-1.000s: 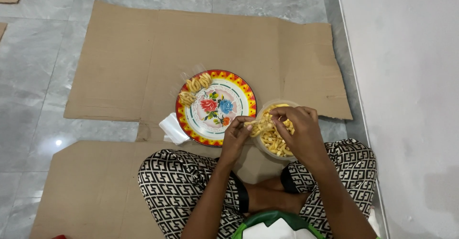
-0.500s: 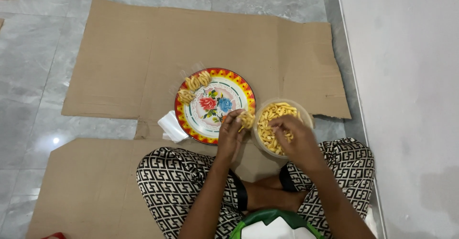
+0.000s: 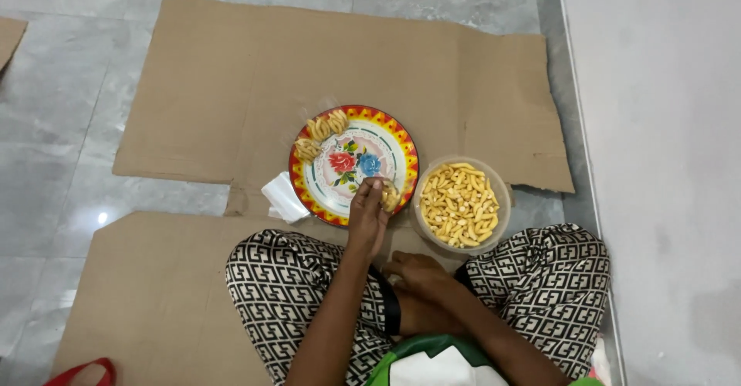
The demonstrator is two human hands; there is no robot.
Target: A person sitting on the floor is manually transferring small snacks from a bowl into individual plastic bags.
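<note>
I sit cross-legged on flattened cardboard (image 3: 231, 85). My left hand (image 3: 369, 215) is closed on a small clear bag of yellow snack sticks (image 3: 390, 197) over the near rim of a round flowered plate (image 3: 328, 193). Two filled small bags (image 3: 323, 133) lie on the plate's far left side. A clear round tub of yellow snack sticks (image 3: 461, 203) stands to the right of the plate. My right hand (image 3: 417, 272) rests low between my knees, fingers loosely bent, nothing visible in it.
A small stack of clear empty bags (image 3: 283, 198) lies left of the plate. A white wall (image 3: 656, 162) runs along the right. Grey marble floor tiles (image 3: 54, 123) surround the cardboard. A red object (image 3: 81, 374) shows at the bottom left.
My right hand left the tub and dropped to my lap. My left hand carried the bag of sticks down a little, over the plate's near rim.
</note>
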